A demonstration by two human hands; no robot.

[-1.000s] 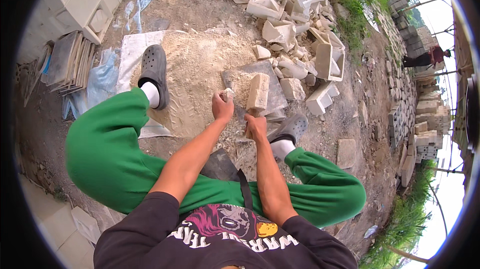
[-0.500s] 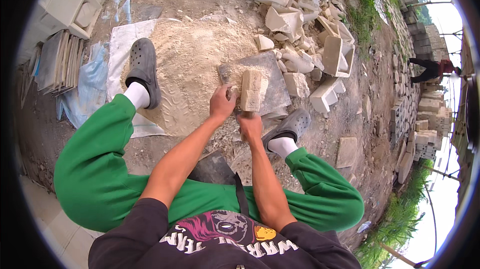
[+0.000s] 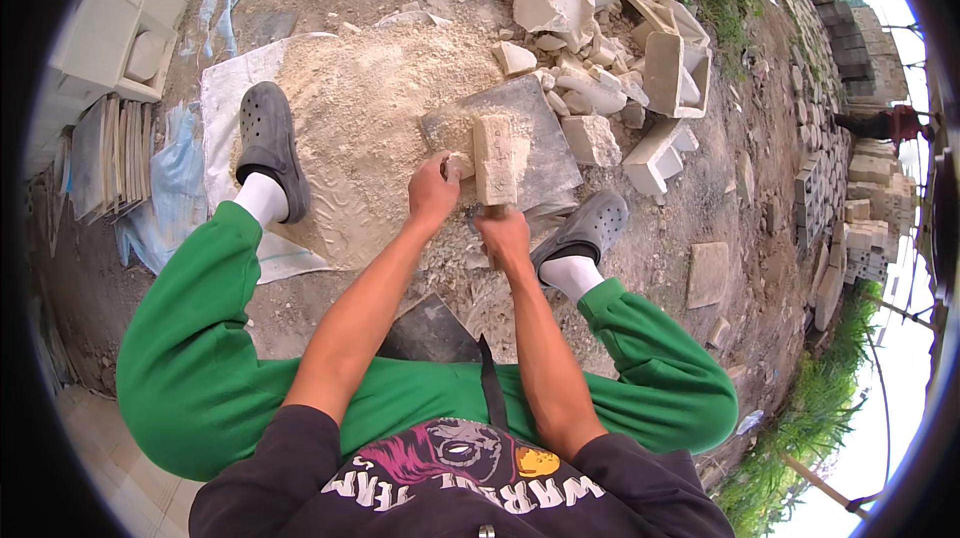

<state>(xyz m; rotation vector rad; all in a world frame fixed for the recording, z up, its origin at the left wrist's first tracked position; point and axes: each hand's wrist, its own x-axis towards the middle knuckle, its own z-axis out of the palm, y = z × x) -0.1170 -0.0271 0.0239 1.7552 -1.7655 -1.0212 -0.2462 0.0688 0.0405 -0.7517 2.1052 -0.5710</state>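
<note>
My right hand (image 3: 503, 235) is wrapped round the short handle of a mallet. Its thick, dusty, pale block of a head (image 3: 496, 160) lies over a dark flat slab (image 3: 552, 143). Just left of the mallet head, my left hand (image 3: 433, 193) is closed on a small pale stone chunk (image 3: 460, 166) at the slab's left edge; the fingers partly hide the chunk. Pale crushed stone (image 3: 350, 98) spreads in a heap beyond and left of my hands, on a white sheet (image 3: 222, 108). Whether the mallet head touches the chunk or the slab, I cannot tell.
Broken pale blocks (image 3: 590, 88) are piled right of the slab. My feet in grey clogs (image 3: 268, 143) stand either side of the work. A dark plate (image 3: 432, 330) lies between my legs. Thin boards (image 3: 112, 160) lean at the left, and a person (image 3: 890, 125) is far right.
The view has shifted slightly. My left hand has turned a little, so the chunk in its fingers shows more plainly. The mallet head stays over the slab.
</note>
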